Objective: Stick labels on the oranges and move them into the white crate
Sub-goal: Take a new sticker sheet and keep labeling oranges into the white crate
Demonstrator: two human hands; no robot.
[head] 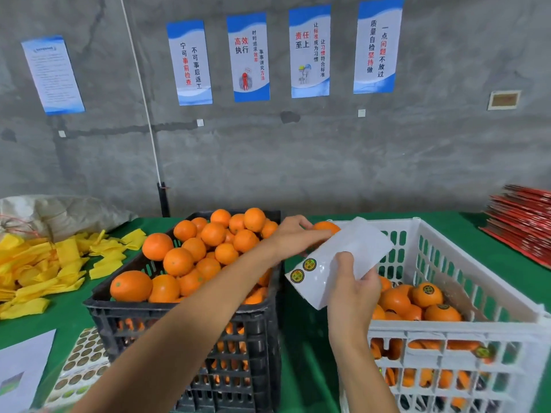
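My left hand (293,235) grips an orange (326,227) between the two crates, above the white crate's near-left corner. My right hand (353,286) holds a white label backing sheet (351,248) that carries two round stickers (303,270) at its lower left corner. The sheet hides part of the held orange. A black crate (238,323) on the left is heaped with unlabelled oranges (196,251). The white crate (483,332) on the right holds several oranges with dark round labels (428,293).
A green cloth (304,353) covers the table. Yellow foam sleeves (50,269) lie piled at the left with a grey sack behind them. More sticker sheets (80,365) and a paper lie at the lower left. Red flat boxes (524,219) are stacked at the far right.
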